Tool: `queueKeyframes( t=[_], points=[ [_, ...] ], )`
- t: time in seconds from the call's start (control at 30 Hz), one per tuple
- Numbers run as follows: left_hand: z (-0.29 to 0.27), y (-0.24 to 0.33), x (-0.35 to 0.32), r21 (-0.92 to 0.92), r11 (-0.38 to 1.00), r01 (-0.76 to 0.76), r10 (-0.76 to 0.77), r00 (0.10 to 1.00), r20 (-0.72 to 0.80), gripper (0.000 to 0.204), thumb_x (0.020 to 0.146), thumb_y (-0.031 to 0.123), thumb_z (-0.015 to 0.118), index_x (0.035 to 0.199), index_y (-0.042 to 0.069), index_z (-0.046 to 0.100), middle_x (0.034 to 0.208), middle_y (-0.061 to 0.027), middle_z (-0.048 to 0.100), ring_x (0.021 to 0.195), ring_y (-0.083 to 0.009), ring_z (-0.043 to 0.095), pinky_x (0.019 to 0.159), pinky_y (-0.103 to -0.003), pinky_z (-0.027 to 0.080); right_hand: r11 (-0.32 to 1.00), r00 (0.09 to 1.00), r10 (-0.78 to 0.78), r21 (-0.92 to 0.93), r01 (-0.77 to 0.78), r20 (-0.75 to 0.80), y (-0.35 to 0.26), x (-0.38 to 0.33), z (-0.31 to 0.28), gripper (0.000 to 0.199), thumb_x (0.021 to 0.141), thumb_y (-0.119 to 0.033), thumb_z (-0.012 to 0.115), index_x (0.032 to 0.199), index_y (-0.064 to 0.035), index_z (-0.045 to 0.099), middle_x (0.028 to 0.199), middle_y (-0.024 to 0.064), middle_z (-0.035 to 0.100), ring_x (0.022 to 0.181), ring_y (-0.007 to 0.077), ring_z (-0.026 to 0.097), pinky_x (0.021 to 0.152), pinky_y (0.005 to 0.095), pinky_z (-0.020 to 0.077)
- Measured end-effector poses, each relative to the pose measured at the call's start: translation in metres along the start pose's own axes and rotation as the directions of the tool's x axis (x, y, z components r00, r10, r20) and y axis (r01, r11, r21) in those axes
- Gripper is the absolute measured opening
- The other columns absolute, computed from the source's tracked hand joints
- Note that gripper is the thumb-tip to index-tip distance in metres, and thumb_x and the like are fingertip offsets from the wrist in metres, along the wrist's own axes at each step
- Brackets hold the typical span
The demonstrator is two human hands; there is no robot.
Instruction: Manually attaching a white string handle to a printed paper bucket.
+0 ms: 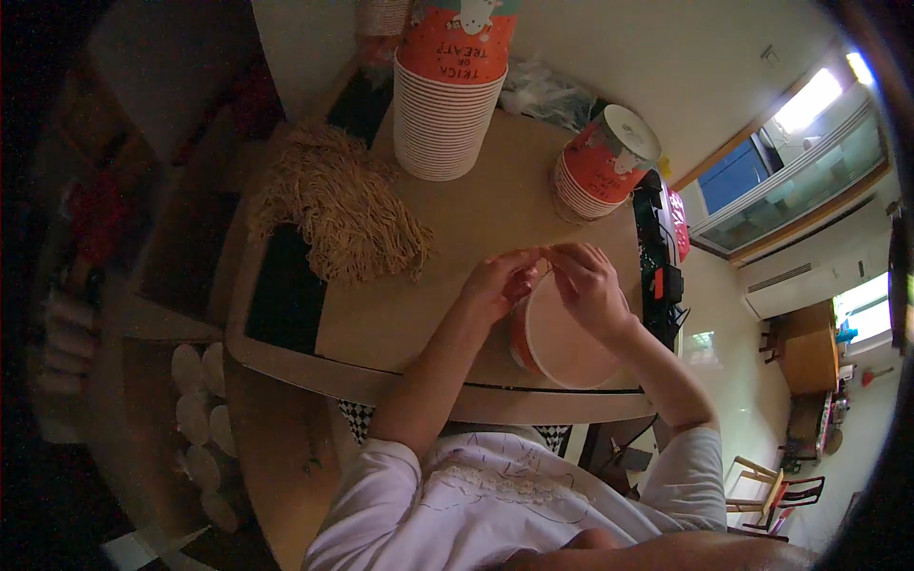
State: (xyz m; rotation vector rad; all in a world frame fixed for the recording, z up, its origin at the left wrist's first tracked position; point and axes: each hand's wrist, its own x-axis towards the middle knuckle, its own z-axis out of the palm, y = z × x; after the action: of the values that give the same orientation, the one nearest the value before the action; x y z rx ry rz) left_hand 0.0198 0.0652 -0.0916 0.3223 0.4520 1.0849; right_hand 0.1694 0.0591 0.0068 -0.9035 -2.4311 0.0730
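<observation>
Your left hand (497, 284) and right hand (588, 285) meet over the far rim of an orange paper cup (562, 333), which lies tilted on the surface (476, 209) just before your body, its pale round bottom facing up toward you. The fingers of both hands are pinched together at one point on that rim, apparently on a thin strand too small to make out; the left fingers also touch the cup's side. Beyond the cup, toward its far left, lies a heap of tan string (343, 205). Farther beyond it stands a tall stack of orange cups (449, 95), and to its far right a shorter, leaning stack (605, 162).
</observation>
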Motion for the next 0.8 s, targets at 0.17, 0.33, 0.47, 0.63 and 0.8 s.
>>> queueKeyframes(
  t=[0.17, 0.33, 0.47, 0.63, 0.8],
  points=[
    [0.002, 0.003, -0.005, 0.072, 0.997, 0.018, -0.014, 0.999, -0.045, 0.014, 0.079, 0.017, 0.064, 0.089, 0.008, 0.064, 0.064, 0.0037, 0.054, 0.054, -0.005, 0.048, 0.046, -0.018, 0.038, 0.988, 0.996, 0.06, 0.142, -0.068, 0.061, 0.014, -0.005, 0.004, 0.027, 0.075, 0.003, 0.053, 0.1, -0.0049, 0.059, 0.097, 0.0128, 0.057, 0.092, 0.0304, 0.054, 0.079, 0.0381, 0.0441],
    [0.011, 0.009, -0.015, 0.235, 0.972, 0.023, 0.017, 0.985, -0.169, 0.01, 0.075, 0.014, 0.069, 0.083, 0.008, 0.065, 0.061, 0.0055, 0.053, 0.048, -0.0028, 0.042, 0.044, -0.018, 0.033, 0.816, 0.933, 0.304, 0.453, -0.359, 0.19, 0.025, 0.004, 0.0, 0.017, 0.081, -0.004, 0.056, 0.096, -0.0042, 0.063, 0.095, 0.0118, 0.06, 0.084, 0.0235, 0.06, 0.076, 0.0344, 0.0476],
    [0.008, 0.006, -0.013, 0.409, 0.906, -0.11, 0.196, 0.965, -0.175, 0.013, 0.075, 0.014, 0.069, 0.085, 0.008, 0.064, 0.069, 0.0039, 0.057, 0.054, -0.0028, 0.045, 0.048, -0.018, 0.035, 0.786, 0.899, 0.311, 0.448, -0.425, 0.308, 0.031, 0.008, 0.006, 0.011, 0.08, -0.009, 0.059, 0.089, -0.0042, 0.065, 0.087, 0.0085, 0.063, 0.079, 0.0163, 0.059, 0.072, 0.031, 0.0469],
    [0.01, 0.006, -0.013, 0.525, 0.838, -0.15, 0.263, 0.953, -0.148, 0.016, 0.077, 0.014, 0.067, 0.091, 0.008, 0.063, 0.082, 0.0025, 0.061, 0.065, -0.0038, 0.05, 0.058, -0.019, 0.039, 0.75, 0.843, 0.35, 0.417, -0.514, 0.409, 0.025, 0.016, 0.004, 0.012, 0.079, -0.012, 0.063, 0.084, -0.0025, 0.066, 0.076, 0.0018, 0.063, 0.073, 0.008, 0.055, 0.07, 0.0253, 0.0433],
    [0.019, 0.01, -0.018, 0.566, 0.785, -0.251, 0.356, 0.931, -0.081, 0.017, 0.081, 0.015, 0.062, 0.095, 0.006, 0.064, 0.082, 0.0006, 0.063, 0.072, -0.0073, 0.055, 0.064, -0.022, 0.044, 0.82, 0.899, 0.319, 0.388, -0.42, 0.3, 0.029, 0.014, 0.006, 0.007, 0.076, -0.01, 0.062, 0.079, -0.0059, 0.066, 0.072, 0.0043, 0.061, 0.066, 0.0127, 0.053, 0.062, 0.0277, 0.0422]
  ],
)
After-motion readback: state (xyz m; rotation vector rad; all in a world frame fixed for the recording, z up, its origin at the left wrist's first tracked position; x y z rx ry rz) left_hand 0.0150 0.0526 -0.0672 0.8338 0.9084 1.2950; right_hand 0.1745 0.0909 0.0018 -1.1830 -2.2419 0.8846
